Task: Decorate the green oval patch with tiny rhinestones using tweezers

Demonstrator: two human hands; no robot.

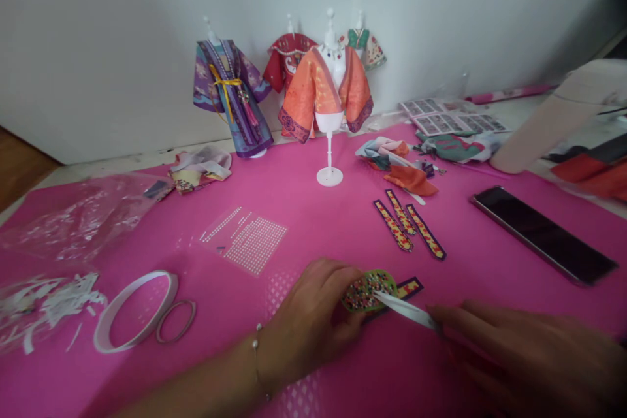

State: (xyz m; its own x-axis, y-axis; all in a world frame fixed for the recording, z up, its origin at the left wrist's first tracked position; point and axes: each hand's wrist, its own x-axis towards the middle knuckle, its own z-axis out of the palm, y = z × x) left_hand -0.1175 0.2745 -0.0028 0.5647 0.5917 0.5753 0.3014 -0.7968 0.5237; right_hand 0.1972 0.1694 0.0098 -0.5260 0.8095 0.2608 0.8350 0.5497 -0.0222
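My left hand [318, 323] grips a small green dish [365, 292] filled with many-coloured beads, its fingers around the near left side. In my right hand [529, 353], blurred at the lower right, is a pair of white tweezers [409, 310], whose tips reach in among the beads. Beneath the dish lies a dark-edged strip with a yellow and red pattern [410, 286], partly hidden. Several similar patterned strips [393, 225] lie farther back. At centre stands a white mini dress form [330, 175] wearing an orange doll robe [301, 95].
Behind stand a purple-blue doll robe [252, 124] and a red one [279, 65]. A sheet of stick-on pearls [257, 245], a white tape roll [100, 333], a pink ring [192, 320] and plastic bags [73, 209] lie left. A phone [543, 232] and a pale bottle [548, 117] are right.
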